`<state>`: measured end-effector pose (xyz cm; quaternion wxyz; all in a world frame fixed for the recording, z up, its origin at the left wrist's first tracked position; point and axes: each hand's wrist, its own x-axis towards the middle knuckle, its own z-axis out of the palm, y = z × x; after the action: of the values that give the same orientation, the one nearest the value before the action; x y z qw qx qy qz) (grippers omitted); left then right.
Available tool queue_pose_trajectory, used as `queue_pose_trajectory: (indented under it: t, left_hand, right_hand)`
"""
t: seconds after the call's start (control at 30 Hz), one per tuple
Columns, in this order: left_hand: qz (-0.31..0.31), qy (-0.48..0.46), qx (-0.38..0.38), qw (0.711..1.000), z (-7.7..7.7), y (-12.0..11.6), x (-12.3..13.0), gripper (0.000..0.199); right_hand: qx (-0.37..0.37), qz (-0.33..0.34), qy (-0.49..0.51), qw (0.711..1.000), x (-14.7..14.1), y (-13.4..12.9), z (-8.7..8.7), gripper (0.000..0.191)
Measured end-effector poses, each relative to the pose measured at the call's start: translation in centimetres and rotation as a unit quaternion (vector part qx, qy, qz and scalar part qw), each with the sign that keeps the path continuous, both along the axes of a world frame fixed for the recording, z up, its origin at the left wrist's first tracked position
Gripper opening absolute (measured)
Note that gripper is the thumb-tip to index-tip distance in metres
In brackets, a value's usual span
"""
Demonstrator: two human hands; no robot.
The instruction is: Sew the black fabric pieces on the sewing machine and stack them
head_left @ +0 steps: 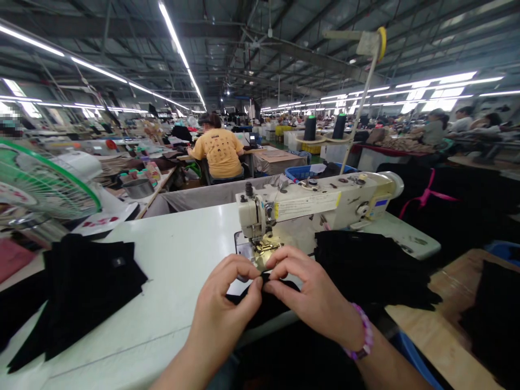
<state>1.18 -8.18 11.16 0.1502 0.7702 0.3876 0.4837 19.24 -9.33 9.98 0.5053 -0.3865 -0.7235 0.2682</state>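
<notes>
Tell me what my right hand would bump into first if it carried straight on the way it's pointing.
Probably your left hand, just across the pinched black fabric from your right hand, though exact depth is hard to judge here.

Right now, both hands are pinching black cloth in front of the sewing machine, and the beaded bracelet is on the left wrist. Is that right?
Not quite: the head view shows the bracelet on the right wrist. The left hand and right hand do pinch black cloth in front of the sewing machine.
</notes>
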Motion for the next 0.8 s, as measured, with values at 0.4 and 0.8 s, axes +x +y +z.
queue_pose_trajectory:
  t: [0.4, 0.8]
  left_hand:
    - [-0.038, -0.052, -0.128, 0.99, 0.21, 0.04, -0.47, 0.016]
    - [-0.011, 0.06, 0.009, 0.998, 0.12, 0.28, -0.01, 0.013]
  right_hand:
    - [0.022, -0.012, 0.016, 1.0, 0.16, 0.53, -0.36, 0.007]
    - [-0.05, -0.004, -0.011, 0.999, 0.17, 0.22, 0.05, 0.008]
